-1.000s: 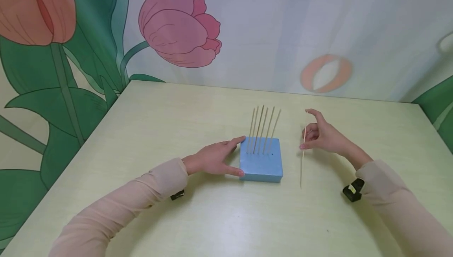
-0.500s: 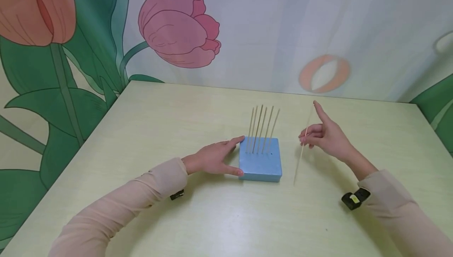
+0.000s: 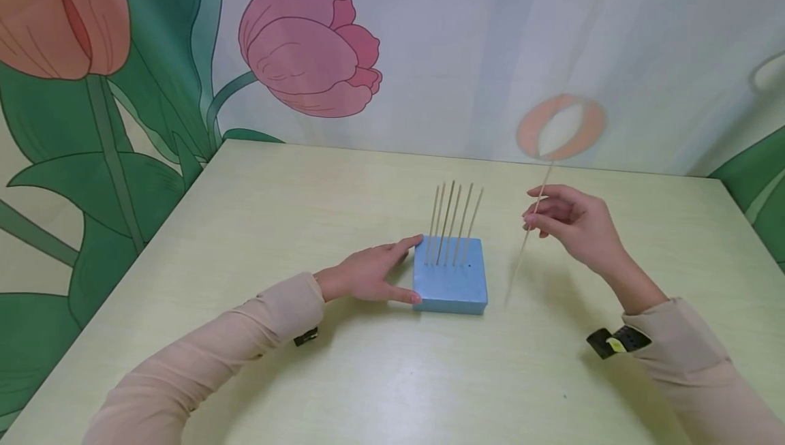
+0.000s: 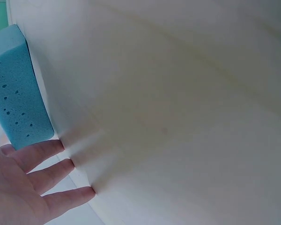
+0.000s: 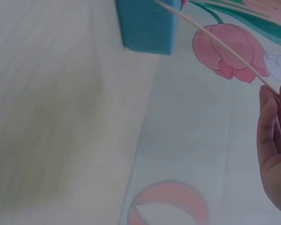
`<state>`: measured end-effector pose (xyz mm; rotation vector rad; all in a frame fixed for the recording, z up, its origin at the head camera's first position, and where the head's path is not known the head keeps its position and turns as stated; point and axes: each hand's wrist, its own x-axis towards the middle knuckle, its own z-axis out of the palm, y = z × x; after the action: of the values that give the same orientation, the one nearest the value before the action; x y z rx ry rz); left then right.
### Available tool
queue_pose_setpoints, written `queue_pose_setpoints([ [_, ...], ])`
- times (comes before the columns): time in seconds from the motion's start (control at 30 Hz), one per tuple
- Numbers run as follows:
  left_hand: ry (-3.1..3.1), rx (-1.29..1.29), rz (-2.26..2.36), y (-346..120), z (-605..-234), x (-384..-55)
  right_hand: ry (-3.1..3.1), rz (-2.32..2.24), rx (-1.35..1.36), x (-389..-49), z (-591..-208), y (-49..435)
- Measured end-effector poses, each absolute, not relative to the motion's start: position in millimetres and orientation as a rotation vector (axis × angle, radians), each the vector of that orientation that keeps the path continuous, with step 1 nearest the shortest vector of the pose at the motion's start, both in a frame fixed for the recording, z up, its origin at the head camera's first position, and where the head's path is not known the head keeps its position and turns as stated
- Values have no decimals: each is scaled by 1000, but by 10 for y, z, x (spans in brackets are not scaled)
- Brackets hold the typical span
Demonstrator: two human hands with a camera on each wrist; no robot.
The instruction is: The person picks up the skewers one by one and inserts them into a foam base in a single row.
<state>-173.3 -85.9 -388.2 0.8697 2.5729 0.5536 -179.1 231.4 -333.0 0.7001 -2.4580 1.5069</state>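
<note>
A light blue foam block [image 3: 450, 288] lies on the table, with several thin wooden skewers [image 3: 452, 223] standing in a row in its top. Beside the right end of that row is a small dark hole. My left hand [image 3: 371, 273] touches the block's left side, its thumb at the near corner and a finger at the far one. In the left wrist view, other fingers [image 4: 51, 176] are spread and fairly straight. To the right of the block, my right hand [image 3: 576, 223] pinches another skewer [image 3: 520, 254] between thumb and fingers. It slants in the air, lower end nearer the block.
The pale table [image 3: 368, 377] reaches back to a curtain [image 3: 454, 63] printed with large flowers and leaves. Black straps with small devices are on both wrists, the right one [image 3: 616, 343] showing more fully.
My right hand has shifted its fingers on the skewer and raised it; the skewer now tilts, its lower end toward the block. The left hand and the block have stayed in place.
</note>
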Motion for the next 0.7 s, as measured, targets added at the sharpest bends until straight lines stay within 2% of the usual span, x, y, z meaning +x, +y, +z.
queue_pose_setpoints([
  [0.4, 2582, 858, 551, -869, -3905, -1741, -2305, 1497, 725, -1693, -3128, 2093],
  [0.7, 2580, 876, 552, -879, -3896, -1738, -2220, 1612, 764, -1684, -3136, 1957],
])
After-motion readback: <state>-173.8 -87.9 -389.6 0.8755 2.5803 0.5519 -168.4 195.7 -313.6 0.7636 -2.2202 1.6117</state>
